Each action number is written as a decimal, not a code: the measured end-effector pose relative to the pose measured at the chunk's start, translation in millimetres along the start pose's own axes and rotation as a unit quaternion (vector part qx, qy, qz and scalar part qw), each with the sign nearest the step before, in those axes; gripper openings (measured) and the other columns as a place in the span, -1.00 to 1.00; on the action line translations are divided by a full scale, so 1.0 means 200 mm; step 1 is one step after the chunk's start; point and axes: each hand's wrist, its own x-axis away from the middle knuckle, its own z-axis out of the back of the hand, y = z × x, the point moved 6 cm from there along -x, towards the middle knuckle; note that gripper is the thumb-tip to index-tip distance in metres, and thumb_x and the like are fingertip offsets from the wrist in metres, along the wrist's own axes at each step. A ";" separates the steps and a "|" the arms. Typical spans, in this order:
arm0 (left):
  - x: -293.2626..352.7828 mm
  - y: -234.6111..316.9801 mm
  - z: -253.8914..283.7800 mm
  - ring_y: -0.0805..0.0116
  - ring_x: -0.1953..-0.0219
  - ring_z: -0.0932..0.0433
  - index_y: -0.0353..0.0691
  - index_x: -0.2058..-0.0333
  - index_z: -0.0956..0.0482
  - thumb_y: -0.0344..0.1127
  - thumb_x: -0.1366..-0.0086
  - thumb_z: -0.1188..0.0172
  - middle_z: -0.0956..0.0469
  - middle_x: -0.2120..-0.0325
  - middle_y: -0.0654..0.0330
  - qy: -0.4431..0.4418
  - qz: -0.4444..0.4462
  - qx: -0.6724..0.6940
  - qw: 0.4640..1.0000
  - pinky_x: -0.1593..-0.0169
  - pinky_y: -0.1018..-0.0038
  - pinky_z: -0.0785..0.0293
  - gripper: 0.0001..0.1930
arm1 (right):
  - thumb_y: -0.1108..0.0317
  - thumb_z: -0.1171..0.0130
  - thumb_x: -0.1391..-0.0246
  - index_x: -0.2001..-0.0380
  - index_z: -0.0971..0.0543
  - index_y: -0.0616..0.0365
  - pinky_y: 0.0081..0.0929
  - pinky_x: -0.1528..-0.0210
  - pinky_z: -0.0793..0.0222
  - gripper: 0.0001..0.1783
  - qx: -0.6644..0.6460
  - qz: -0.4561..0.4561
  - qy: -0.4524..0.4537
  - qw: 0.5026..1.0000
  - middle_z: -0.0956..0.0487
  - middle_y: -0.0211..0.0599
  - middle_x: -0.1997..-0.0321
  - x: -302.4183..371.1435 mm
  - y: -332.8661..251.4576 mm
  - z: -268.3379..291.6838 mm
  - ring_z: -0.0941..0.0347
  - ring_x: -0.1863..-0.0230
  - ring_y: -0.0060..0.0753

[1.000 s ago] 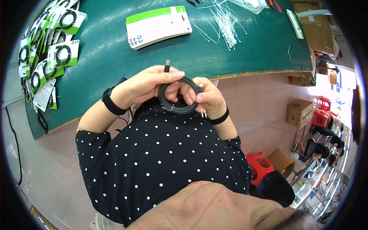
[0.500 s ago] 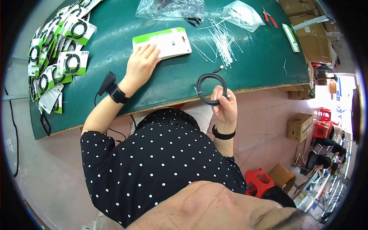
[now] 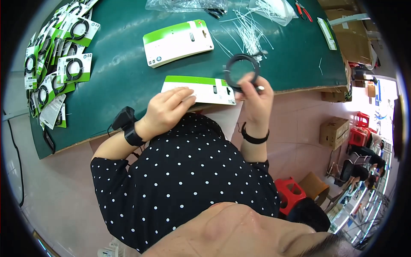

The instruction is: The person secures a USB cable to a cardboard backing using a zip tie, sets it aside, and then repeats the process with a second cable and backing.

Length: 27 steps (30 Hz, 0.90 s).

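My right hand [image 3: 256,96] pinches a coiled black cable [image 3: 230,68], somewhat blurred, with a plug at its upper right and another plug by my fingers. A small pale tie shows on the left of the coil. My left hand [image 3: 167,112] has its fingers closed over the left end of a white and green packaging card [image 3: 203,95] at the table's front edge; its thumb cannot be made out. The card's right end, with a hanging slot, reaches close to my right fingertips. Beyond it lies a stack of matching cards [image 3: 177,45].
Carded black cables [image 3: 73,68] are heaped at the left. White cable ties [image 3: 250,36] lie loose beside a plastic bag [image 3: 278,12]. Red-handled cutters [image 3: 305,12] are at the far right, near a narrow green and white box [image 3: 326,34]. Cardboard boxes and a red stool [image 3: 291,195] stand off the table.
My left hand has come off the stack and moved toward me, bringing one card to the table edge. My right hand has lifted and turned the coiled cable slightly.
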 end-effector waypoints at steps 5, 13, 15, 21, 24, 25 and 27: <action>0.04 0.06 -0.06 0.19 0.17 -0.62 -0.28 0.32 -0.61 -0.43 -0.01 -0.20 -0.57 0.16 0.10 0.052 0.029 0.052 0.997 0.17 0.41 -0.55 -0.79 | 0.43 -0.24 -0.12 0.34 -0.52 0.31 -0.68 0.54 -0.42 -0.84 0.087 -0.139 -0.111 0.980 -0.55 -0.31 0.43 -0.01 0.15 -0.27 -0.53 0.51 -0.57; 0.14 0.05 -0.11 0.20 0.17 -0.61 -0.29 0.37 -0.60 -0.41 -0.01 -0.23 -0.57 0.17 0.08 0.032 0.003 0.068 0.997 0.19 0.41 -0.55 -0.84 | 0.41 -0.32 -0.05 0.27 -0.52 0.34 -0.70 0.49 -0.45 -0.75 0.016 -0.318 -0.178 0.931 -0.58 -0.30 0.36 0.08 0.35 -0.31 -0.54 0.46 -0.62; 0.15 0.05 -0.12 0.20 0.17 -0.61 -0.29 0.38 -0.60 -0.41 -0.02 -0.23 -0.57 0.17 0.07 0.029 -0.011 0.067 0.997 0.19 0.41 -0.55 -0.84 | 0.42 -0.35 -0.01 0.24 -0.53 0.30 -0.65 0.45 -0.46 -0.73 0.137 -0.208 -0.175 0.953 -0.58 -0.30 0.32 0.05 0.32 -0.27 -0.54 0.41 -0.57; 0.13 0.05 -0.12 0.21 0.18 -0.61 -0.29 0.40 -0.57 -0.40 -0.05 -0.24 -0.57 0.19 0.09 0.004 -0.021 0.075 0.997 0.19 0.40 -0.55 -0.87 | 0.44 -0.38 0.09 0.25 -0.56 0.18 -0.54 0.38 -0.45 -0.71 0.470 0.229 -0.094 0.847 -0.59 -0.34 0.25 0.06 0.02 -0.30 -0.53 0.30 -0.46; 0.11 0.05 -0.12 0.20 0.18 -0.61 -0.29 0.40 -0.56 -0.40 -0.05 -0.24 -0.58 0.20 0.09 0.000 -0.025 0.083 0.996 0.19 0.39 -0.55 -0.87 | 0.45 -0.38 0.13 0.32 -0.59 0.12 -0.47 0.34 -0.43 -0.76 0.371 0.219 -0.265 0.863 -0.61 -0.37 0.27 0.10 0.08 -0.31 -0.52 0.30 -0.37; 0.10 0.05 -0.11 0.20 0.18 -0.61 -0.28 0.40 -0.55 -0.40 -0.05 -0.24 -0.58 0.21 0.09 -0.001 -0.026 0.087 0.996 0.19 0.38 -0.55 -0.87 | 0.45 -0.38 0.13 0.32 -0.59 0.12 -0.47 0.34 -0.43 -0.76 0.371 0.219 -0.264 0.863 -0.61 -0.37 0.27 0.10 0.09 -0.30 -0.52 0.30 -0.37; 0.10 0.04 -0.12 0.20 0.18 -0.61 -0.28 0.40 -0.55 -0.40 -0.05 -0.24 -0.58 0.21 0.10 -0.003 -0.028 0.092 0.995 0.19 0.38 -0.55 -0.87 | 0.46 -0.37 0.11 0.38 -0.60 0.14 -0.49 0.31 -0.42 -0.82 0.356 0.167 -0.282 0.875 -0.62 -0.37 0.29 0.09 0.12 -0.28 -0.51 0.30 -0.37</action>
